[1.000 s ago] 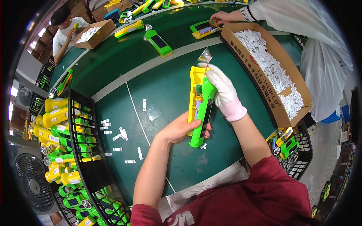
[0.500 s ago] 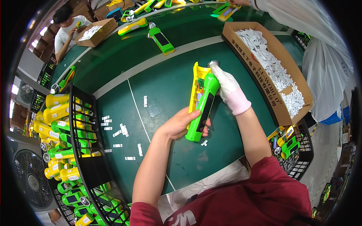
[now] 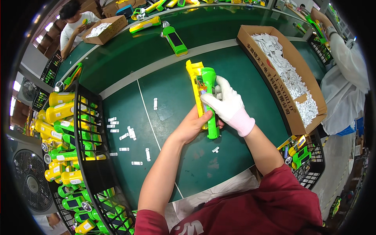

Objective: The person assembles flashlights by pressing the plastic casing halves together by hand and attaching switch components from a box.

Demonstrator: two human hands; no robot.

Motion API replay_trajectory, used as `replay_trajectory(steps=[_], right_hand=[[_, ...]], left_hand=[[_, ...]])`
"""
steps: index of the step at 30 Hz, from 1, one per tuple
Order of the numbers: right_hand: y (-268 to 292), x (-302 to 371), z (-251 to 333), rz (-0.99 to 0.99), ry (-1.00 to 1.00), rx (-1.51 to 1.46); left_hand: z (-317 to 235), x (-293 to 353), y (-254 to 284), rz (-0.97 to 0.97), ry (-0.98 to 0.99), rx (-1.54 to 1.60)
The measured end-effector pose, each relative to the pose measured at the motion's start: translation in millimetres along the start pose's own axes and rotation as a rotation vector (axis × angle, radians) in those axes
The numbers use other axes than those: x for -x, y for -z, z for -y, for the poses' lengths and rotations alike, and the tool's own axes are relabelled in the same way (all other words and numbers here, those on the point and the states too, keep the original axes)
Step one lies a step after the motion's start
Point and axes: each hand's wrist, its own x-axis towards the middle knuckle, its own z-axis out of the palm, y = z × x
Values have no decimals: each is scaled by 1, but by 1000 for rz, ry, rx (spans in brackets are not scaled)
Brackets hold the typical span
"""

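The left hand [image 3: 194, 124] grasps the torch [image 3: 196, 92] at one o'clock from the view's centre while the gloved right hand [image 3: 228, 105] grips its green half [image 3: 209, 83], and the wires [image 3: 201, 84] are best kept from being pinched.

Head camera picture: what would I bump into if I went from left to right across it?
Big fan, tall black crate, cluster of white clips, opened flashlight, big cardboard box, co-worker's pale sleeve.

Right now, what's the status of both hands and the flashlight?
Left hand grips flashlight; gloved right hand touches it. Opened lengthwise, wires showing. Small white piece nearby, apparently not blocking.
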Motion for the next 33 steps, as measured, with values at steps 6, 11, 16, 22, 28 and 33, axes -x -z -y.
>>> replay_trajectory(steps=[6,11,16,22,28,33], right_hand=[[5,0,8,11,25,-198],[5,0,10,-66,78,-206],[0,0,3,-223,200,-70],[0,5,6,-278,202,-21],[2,0,-2,-323,54,1],[0,-2,5,-357,17,-5]], left_hand=[[2,-3,4,42,5,38],[2,-3,7,56,31,72],[5,-5,4,28,34,1],[2,-3,1,39,43,-38],[2,-4,-4,-2,41,-59],[4,-5,1,-14,47,-55]])
